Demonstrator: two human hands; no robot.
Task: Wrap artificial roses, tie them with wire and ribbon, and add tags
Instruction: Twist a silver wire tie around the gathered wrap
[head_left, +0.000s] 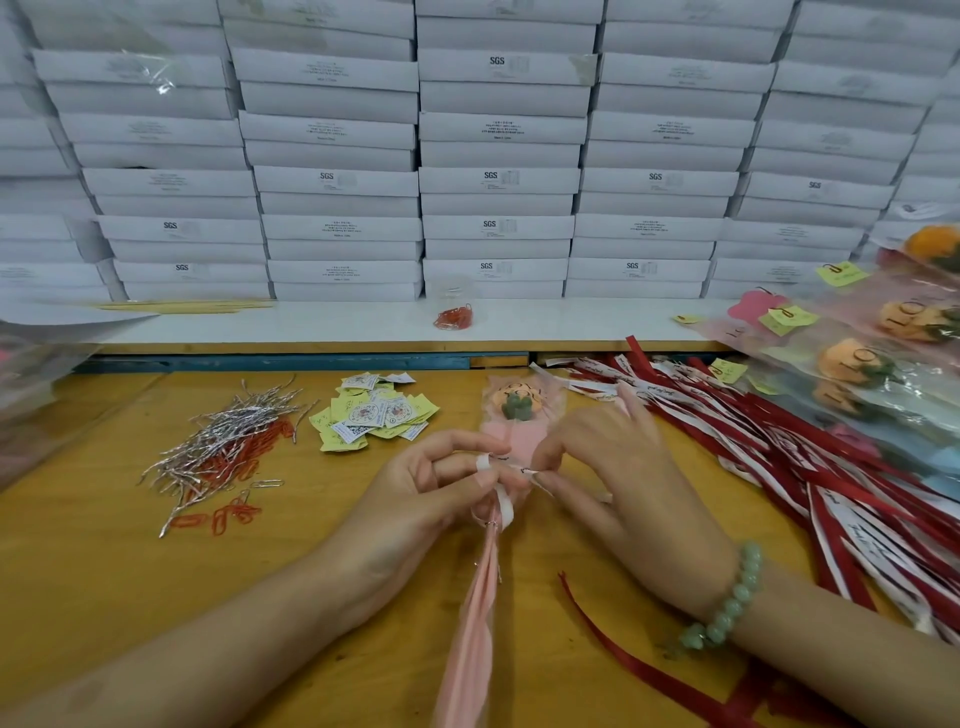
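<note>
An orange artificial rose (517, 402) in a clear and pink wrapper (506, 439) lies on the wooden table (130, 545), its pink tail (470, 639) running toward me. My left hand (441, 483) pinches a white ribbon (501, 501) at the wrapper's neck, the ribbon looped over a finger. My right hand (592, 467) pinches the ribbon's other end beside the neck; a green bead bracelet (727, 603) is on that wrist. Silver wire ties (228, 441) lie in a heap at the left. Yellow and white tags (374, 410) lie behind my left hand.
Red and white ribbons (779, 441) spread across the right. Finished wrapped roses (857, 364) with yellow tags are piled at the far right. Red paper clips (228, 512) lie by the wire; more sit in a clear jar (454, 309) on the white shelf. White boxes (498, 176) fill the back.
</note>
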